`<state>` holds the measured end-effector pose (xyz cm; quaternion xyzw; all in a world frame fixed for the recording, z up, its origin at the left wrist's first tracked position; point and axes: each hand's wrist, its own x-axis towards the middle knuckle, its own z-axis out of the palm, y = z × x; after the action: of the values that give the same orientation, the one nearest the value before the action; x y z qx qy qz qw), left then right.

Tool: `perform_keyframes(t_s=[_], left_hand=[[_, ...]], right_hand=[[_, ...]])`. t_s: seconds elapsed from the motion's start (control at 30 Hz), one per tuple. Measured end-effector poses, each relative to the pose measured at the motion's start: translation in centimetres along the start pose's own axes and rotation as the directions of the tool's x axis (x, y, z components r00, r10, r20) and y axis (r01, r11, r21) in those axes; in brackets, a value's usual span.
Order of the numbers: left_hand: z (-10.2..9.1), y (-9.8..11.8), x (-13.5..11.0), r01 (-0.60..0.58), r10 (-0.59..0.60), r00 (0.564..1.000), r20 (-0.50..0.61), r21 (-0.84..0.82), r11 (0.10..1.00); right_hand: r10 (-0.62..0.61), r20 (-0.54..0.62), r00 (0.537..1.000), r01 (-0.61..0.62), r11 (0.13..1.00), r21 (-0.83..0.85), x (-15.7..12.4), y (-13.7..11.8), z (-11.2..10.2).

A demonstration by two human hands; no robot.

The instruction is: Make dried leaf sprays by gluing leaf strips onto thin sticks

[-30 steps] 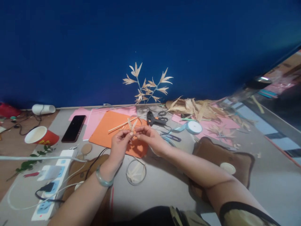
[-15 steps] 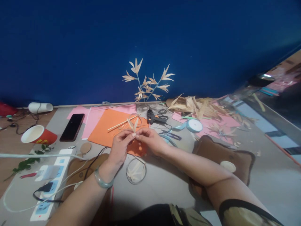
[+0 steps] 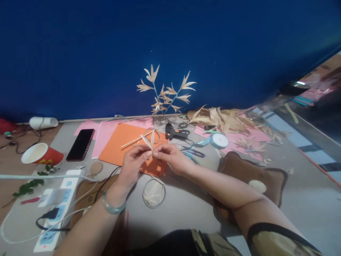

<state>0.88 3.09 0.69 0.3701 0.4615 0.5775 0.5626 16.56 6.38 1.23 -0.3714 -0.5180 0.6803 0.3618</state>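
Above the orange paper (image 3: 113, 145), my left hand (image 3: 132, 165) pinches a small dried husk flower (image 3: 151, 141) with pale, pointed petals standing upward. My right hand (image 3: 170, 158) pinches at its base, the fingertips of both hands nearly touching. What lies right between the fingertips is too small to make out. Behind my hands a thin stick (image 3: 133, 139) and a wire ring (image 3: 154, 132) rest on the orange paper. Nearer to me, a round ring (image 3: 153, 193) with pale husk pieces inside sits on the grey table.
A black glue gun (image 3: 174, 132), a ribbon roll (image 3: 220, 140) and a husk pile (image 3: 226, 120) lie at the back right. A finished husk-flower branch (image 3: 166, 94) stands by the blue wall. At left are a phone (image 3: 80, 145), a paper cup (image 3: 42, 153) and a power strip (image 3: 55, 217) with cables.
My hands have shifted slightly left, and the fingertips have parted a little at the flower's base. More of the petals shows above them. The view has also moved slightly.
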Motion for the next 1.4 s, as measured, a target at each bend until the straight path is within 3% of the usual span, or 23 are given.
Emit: perform_keyframes(t_s=[0.33, 0.43, 0.57, 0.63, 0.7, 0.77, 0.87, 0.97, 1.17, 1.4], left_hand=[[-0.5, 0.5, 0.0, -0.034, 0.026, 0.994, 0.105, 0.074, 0.997], [-0.6, 0.6, 0.0, -0.024, 0.019, 0.993, 0.116, 0.04, 0.999], [-0.5, 0.7, 0.2, 0.017, 0.002, 0.993, 0.121, -0.159, 0.987], [-0.6, 0.6, 0.4, 0.055, -0.034, 0.992, 0.118, -0.183, 0.982], [-0.7, 0.3, 0.6, 0.085, -0.08, 0.995, 0.066, -0.064, 0.994], [-1.0, 0.0, 0.7, 0.069, -0.069, 0.998, -0.007, 0.175, 0.982], [-1.4, -0.2, 0.7, -0.122, 0.151, 0.988, -0.032, 0.443, 0.888], [-1.4, 0.2, 0.5, -0.285, 0.305, 0.952, 0.021, 0.421, 0.861], [-1.0, 1.1, 0.2, -0.129, 0.102, 0.987, 0.126, 0.223, 0.966], [-0.7, 0.9, 0.1, -0.017, 0.003, 0.996, 0.094, 0.154, 0.988]], right_hand=[[0.102, 0.097, 0.99, -0.107, 0.993, 0.049, -0.4, 0.1, -0.1], [0.049, 0.079, 0.996, -0.052, 0.998, 0.03, -0.3, -0.3, -0.3], [-0.073, 0.005, 0.997, 0.073, 0.997, 0.033, -0.2, -1.6, -0.9], [-0.116, -0.047, 0.992, 0.118, 0.992, 0.047, -0.2, -2.1, -1.1], [-0.146, -0.094, 0.985, 0.151, 0.987, 0.05, -0.1, -2.4, -1.2], [-0.165, -0.108, 0.98, 0.171, 0.984, 0.045, -0.1, -2.3, -1.2], [-0.141, -0.069, 0.988, 0.143, 0.989, 0.024, -0.1, -1.9, -1.1], [-0.085, 0.002, 0.996, 0.085, 0.996, -0.019, -0.2, -1.3, -0.8], [0.054, 0.093, 0.994, -0.053, 0.999, -0.005, -0.5, -0.8, -0.4], [0.13, 0.142, 0.981, -0.134, 0.991, 0.024, -0.4, -0.2, -0.6]])
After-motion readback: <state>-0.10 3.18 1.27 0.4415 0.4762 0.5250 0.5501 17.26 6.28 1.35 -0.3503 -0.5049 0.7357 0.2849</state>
